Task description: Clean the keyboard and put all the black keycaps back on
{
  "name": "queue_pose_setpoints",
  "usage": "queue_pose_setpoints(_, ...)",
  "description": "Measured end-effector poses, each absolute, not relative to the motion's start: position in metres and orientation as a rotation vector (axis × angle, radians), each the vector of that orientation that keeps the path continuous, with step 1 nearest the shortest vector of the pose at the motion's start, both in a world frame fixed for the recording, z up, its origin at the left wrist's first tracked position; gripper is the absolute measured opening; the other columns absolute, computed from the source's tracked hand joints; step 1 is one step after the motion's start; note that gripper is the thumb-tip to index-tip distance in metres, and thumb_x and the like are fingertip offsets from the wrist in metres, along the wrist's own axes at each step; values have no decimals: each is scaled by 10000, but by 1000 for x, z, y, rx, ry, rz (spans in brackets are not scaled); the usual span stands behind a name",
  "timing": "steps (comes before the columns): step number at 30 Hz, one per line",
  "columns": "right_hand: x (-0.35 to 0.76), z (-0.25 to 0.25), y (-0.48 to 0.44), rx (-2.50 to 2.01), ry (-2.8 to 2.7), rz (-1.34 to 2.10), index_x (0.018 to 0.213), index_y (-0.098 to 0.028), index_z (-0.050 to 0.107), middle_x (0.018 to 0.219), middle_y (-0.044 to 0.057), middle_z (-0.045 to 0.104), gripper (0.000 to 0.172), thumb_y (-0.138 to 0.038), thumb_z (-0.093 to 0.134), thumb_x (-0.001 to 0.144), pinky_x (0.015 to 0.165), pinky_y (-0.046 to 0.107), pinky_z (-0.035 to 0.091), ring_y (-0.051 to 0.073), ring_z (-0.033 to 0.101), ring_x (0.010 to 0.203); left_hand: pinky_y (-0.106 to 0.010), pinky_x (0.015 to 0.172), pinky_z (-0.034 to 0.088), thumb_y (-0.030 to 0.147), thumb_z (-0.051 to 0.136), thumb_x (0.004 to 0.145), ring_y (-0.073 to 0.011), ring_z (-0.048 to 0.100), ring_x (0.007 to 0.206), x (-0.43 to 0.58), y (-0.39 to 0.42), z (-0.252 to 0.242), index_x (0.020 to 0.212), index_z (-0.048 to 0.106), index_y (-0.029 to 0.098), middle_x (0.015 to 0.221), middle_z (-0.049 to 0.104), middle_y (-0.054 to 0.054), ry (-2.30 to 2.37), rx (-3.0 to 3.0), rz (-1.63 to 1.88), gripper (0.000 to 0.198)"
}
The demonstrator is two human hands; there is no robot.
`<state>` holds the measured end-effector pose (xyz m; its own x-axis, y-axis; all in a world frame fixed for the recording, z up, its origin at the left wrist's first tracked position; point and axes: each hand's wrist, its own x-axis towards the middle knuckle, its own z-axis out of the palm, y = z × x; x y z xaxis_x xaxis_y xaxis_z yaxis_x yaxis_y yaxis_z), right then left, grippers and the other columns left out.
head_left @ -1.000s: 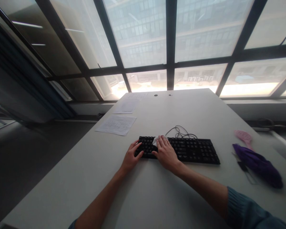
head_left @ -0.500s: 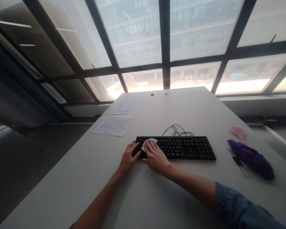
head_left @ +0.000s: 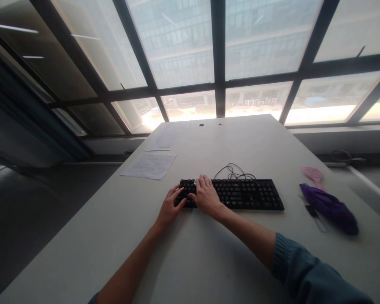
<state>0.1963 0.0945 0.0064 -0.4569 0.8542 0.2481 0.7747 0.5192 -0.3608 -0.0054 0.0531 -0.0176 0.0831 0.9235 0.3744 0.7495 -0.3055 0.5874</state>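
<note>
A black keyboard [head_left: 250, 194] lies across the middle of a white table [head_left: 209, 261], its coiled cable [head_left: 234, 172] behind it. My left hand [head_left: 170, 206] grips the keyboard's left end, thumb at the front edge and fingers on the keys. My right hand [head_left: 205, 195] lies flat on the left-hand keys, right beside the left hand. It presses down on a small white wipe, which the palm and fingers now hide almost entirely.
Printed sheets [head_left: 149, 164] lie at the table's left edge, with more paper [head_left: 160, 141] farther back. A pink brush [head_left: 312, 173] and a purple bundle [head_left: 329, 207] rest at the right. Large windows rise beyond the far edge. Dark floor drops off to the left.
My right hand has slid the white wipe leftward along the keys toward my left hand. The wipe, visible before, is now covered. My left hand stays on the keyboard's end.
</note>
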Motion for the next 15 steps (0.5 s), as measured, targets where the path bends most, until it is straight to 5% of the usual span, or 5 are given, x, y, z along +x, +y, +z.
queue_pose_setpoints(15, 219, 8, 96, -1360, -2396, 139, 1447, 45, 471, 1552, 275, 389, 536, -288, 426, 1030, 1212, 459, 262, 340, 317, 1480, -474, 1181, 389, 386, 601, 922, -278, 498, 1368, -6, 52, -18, 1321, 618, 209, 1476, 512, -116, 1692, 2091, 1028, 437)
